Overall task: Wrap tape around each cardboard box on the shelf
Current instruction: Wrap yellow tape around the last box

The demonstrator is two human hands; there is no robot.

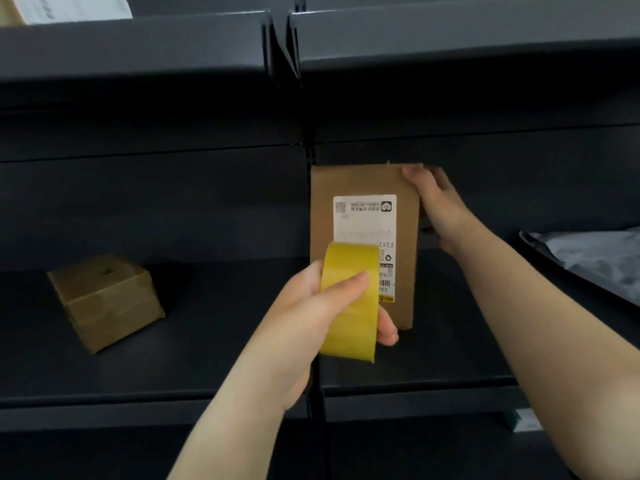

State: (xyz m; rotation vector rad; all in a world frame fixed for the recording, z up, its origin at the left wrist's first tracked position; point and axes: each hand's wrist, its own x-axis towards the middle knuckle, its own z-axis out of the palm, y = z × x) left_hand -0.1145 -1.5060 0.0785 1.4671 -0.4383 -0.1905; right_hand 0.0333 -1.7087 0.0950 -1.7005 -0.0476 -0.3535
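A flat brown cardboard box (405, 237) with a white shipping label stands upright on the dark shelf (433, 355), right of the centre post. My right hand (436, 206) grips its top right corner and right edge. My left hand (311, 310) holds a yellow tape roll (349, 303) in front of the box's lower half, thumb over the roll's outside and fingers through it. The roll hides the lower left of the label. A second, smaller cardboard box (104, 299) sits on the left shelf section, with tape bands visible across it.
A grey plastic mailer bag (595, 261) lies at the right edge of the shelf. The upper shelf (138, 39) overhangs above, with a pale parcel (65, 8) at its top left. A vertical post (308, 150) divides the two shelf sections.
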